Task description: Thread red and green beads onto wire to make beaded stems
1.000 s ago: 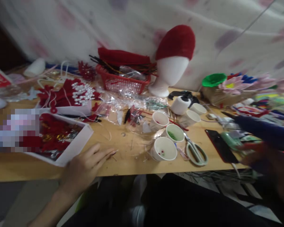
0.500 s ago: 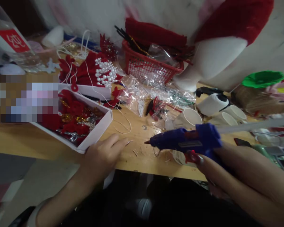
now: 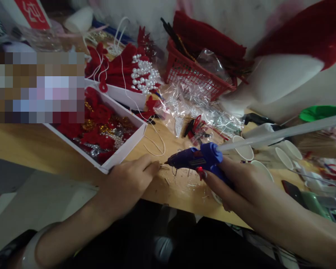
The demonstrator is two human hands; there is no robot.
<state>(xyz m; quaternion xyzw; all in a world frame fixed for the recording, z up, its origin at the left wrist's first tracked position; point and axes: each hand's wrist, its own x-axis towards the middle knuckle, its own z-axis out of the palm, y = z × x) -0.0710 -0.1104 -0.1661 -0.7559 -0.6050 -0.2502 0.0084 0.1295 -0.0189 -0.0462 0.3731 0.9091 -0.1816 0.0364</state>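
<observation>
My right hand (image 3: pixel 235 183) is wrapped round a blue glue gun (image 3: pixel 189 158) with a long, pale glue stick (image 3: pixel 285 130) out of its back. The nozzle points left, close to the fingertips of my left hand (image 3: pixel 134 175). That hand is closed in a pinch over the table, and a small thin piece (image 3: pixel 164 165) shows at its fingertips, too small to name. Whether the nozzle touches it I cannot tell. Just behind my left hand is the corner of a white box (image 3: pixel 126 149) of red, gold and silver ornaments (image 3: pixel 103 129).
A red basket (image 3: pixel 198 73) stands at the back, with clear plastic bags (image 3: pixel 182 104) in front. White pearl beads (image 3: pixel 144 74) lie on red fabric. Paper cups (image 3: pixel 242 147) and a phone (image 3: pixel 294 192) are at the right. A white head form (image 3: pixel 288 78) wears a red hat.
The glue gun has moved left in my right hand, its nozzle now beside my left fingertips. My left hand keeps its pinch near the box corner. The camera view has shifted.
</observation>
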